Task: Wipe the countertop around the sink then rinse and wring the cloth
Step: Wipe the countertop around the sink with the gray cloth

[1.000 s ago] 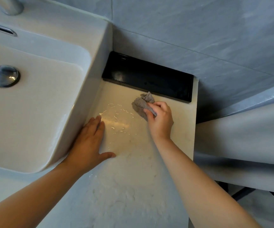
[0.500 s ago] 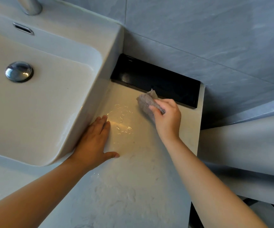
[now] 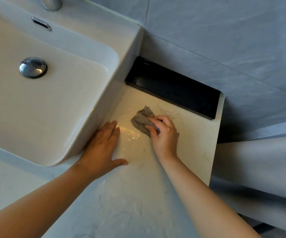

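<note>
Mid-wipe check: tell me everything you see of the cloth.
The cloth is small and grey-brown, with a coarse, nubby weave. It is bunched into a crumpled wad, one corner pointing toward the black tray without touching it. It lies on the countertop right of the sink, at the edge of a wet patch. The right hand grips its near end, curled over it; the left hand lies apart from it.

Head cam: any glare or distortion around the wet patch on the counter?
Head view: warm glare glints off the wet patch on the countertop between the left hand and the cloth; wide-angle perspective slants the sink rim; the right hand looks sharp.
</note>
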A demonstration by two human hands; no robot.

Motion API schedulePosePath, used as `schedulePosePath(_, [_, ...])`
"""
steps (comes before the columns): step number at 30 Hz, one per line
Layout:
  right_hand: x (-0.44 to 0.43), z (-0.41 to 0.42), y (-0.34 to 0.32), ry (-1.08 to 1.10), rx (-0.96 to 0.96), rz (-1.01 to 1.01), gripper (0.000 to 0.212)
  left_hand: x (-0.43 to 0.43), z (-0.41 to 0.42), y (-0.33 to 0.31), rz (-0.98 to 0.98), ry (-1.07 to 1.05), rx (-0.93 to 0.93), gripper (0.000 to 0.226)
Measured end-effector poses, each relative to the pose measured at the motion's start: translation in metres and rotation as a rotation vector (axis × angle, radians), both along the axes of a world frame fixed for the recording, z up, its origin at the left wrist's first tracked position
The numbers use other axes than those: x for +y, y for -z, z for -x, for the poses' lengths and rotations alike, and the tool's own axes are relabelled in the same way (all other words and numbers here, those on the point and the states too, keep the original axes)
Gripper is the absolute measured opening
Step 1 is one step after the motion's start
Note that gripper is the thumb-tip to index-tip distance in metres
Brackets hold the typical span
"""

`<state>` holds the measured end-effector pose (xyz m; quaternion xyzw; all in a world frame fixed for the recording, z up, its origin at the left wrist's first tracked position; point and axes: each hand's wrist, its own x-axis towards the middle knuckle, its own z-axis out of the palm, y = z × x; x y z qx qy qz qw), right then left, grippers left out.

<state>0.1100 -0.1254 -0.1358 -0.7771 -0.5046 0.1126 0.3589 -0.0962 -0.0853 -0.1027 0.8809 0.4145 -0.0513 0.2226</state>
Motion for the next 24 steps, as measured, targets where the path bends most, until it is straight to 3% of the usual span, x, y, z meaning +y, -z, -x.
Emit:
schedulePosePath(7, [-0.031, 0.026, -0.006, -0.073, 0.032, 0.048, 0.025, -0.028, 0.027, 0.001, -0.106, -0.061, -0.017, 0.074])
schedulePosePath(11, [-0.037, 0.024, -0.027, -0.132, 0.045, 0.043, 0.025, -0.037, 0.038, 0.007, -0.149, -0.045, 0.02, 0.073])
schedulePosePath(15, [-0.001, 0.003, -0.047, -0.036, -0.005, -0.034, 0.027, -0.04, 0.039, 0.016, -0.157, -0.052, 0.008, 0.071])
schedulePosePath(24, [0.072, -0.003, -0.01, -0.037, -0.1, 0.06, 0.037, -0.042, 0.037, 0.023, -0.2, -0.078, -0.048, 0.073])
